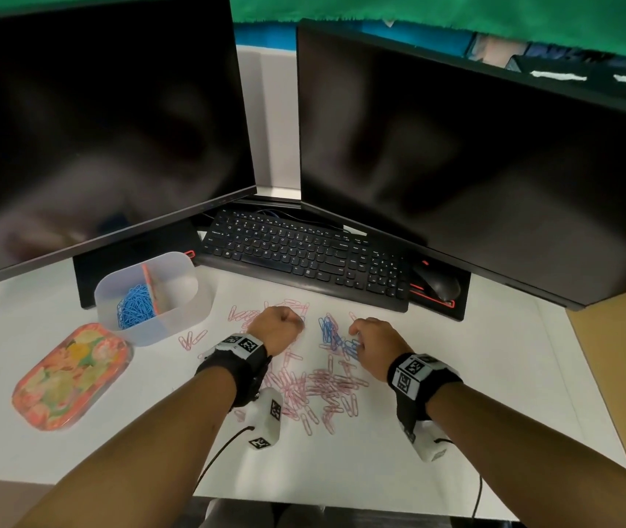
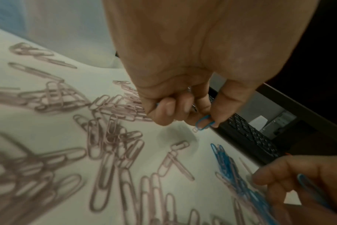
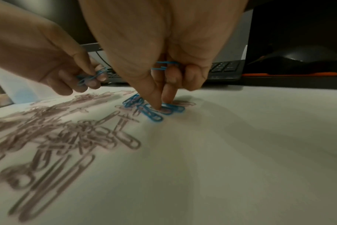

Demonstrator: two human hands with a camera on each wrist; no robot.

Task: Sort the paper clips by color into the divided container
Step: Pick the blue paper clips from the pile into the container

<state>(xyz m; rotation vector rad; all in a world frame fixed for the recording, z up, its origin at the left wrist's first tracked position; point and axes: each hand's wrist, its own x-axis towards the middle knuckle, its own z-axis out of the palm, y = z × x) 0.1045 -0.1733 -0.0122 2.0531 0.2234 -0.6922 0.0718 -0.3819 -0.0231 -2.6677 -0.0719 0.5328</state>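
Observation:
Pink paper clips (image 1: 319,390) lie scattered over the white desk, with a smaller cluster of blue paper clips (image 1: 336,337) between my hands. My left hand (image 1: 279,327) hovers above the desk and pinches blue clips (image 2: 204,122) in its curled fingers. My right hand (image 1: 374,342) keeps blue clips (image 3: 164,65) tucked in its curled fingers while thumb and forefinger press down on the blue cluster (image 3: 154,111). The translucent divided container (image 1: 153,297) stands at the left, with blue clips (image 1: 134,304) in its left compartment behind an orange divider.
A floral lid (image 1: 71,377) lies left of the container. A black keyboard (image 1: 307,257) and a mouse (image 1: 437,283) sit behind the clips, under two dark monitors (image 1: 94,120). The desk's edge runs along the right by a brown surface (image 1: 624,360).

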